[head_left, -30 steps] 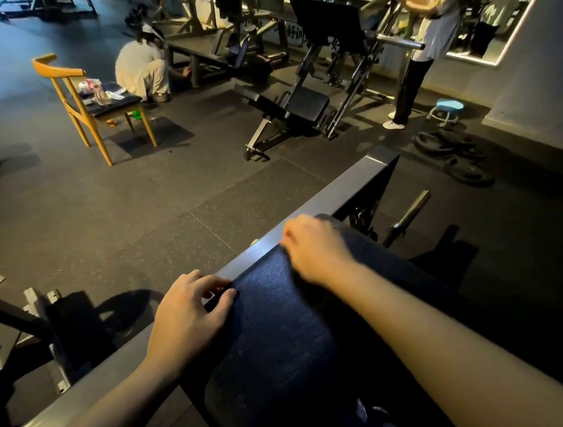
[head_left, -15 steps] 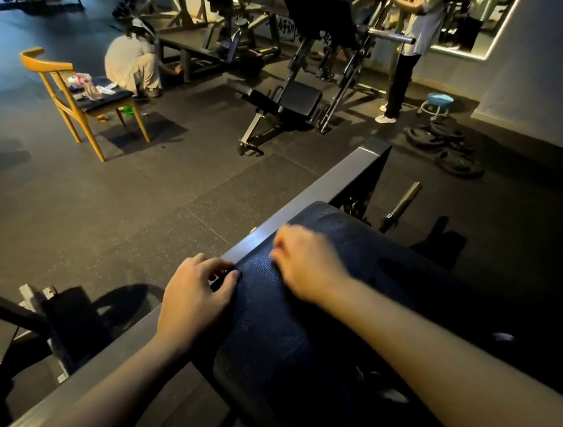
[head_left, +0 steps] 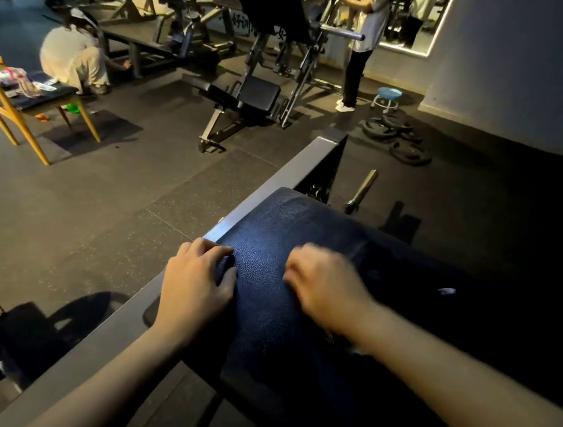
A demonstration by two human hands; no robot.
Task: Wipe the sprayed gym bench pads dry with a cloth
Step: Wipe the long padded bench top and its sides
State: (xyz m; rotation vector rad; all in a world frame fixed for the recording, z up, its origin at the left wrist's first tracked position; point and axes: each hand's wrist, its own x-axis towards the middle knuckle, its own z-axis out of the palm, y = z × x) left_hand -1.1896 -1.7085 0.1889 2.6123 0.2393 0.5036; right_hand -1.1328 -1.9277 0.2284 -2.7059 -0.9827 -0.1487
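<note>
A dark blue textured bench pad (head_left: pixel 275 303) runs away from me, beside a grey steel frame rail (head_left: pixel 290 174). My left hand (head_left: pixel 196 290) rests on the pad's left edge, its fingertips curled into the gap by the rail and its thumb on the pad. On the pad's middle, my right hand (head_left: pixel 325 288) is motion-blurred, knuckles up and fingers curled down. It seems to grip a dark cloth (head_left: pixel 363 252) that hardly stands out from the pad. The right side of the pad is lost in shadow.
A bar end (head_left: pixel 362 190) juts out right of the pad. Beyond lie weight plates (head_left: pixel 400 143), a blue stool (head_left: pixel 388 94), a leg-press machine (head_left: pixel 258 98) and a wooden chair (head_left: pixel 18 101) with clutter. One person crouches at the back left (head_left: pixel 72 58); another stands by the rack (head_left: pixel 366 33).
My right hand has slid from the pad's far end back toward me along the surface. My left hand has stayed on the pad's left edge. The view has tilted slightly.
</note>
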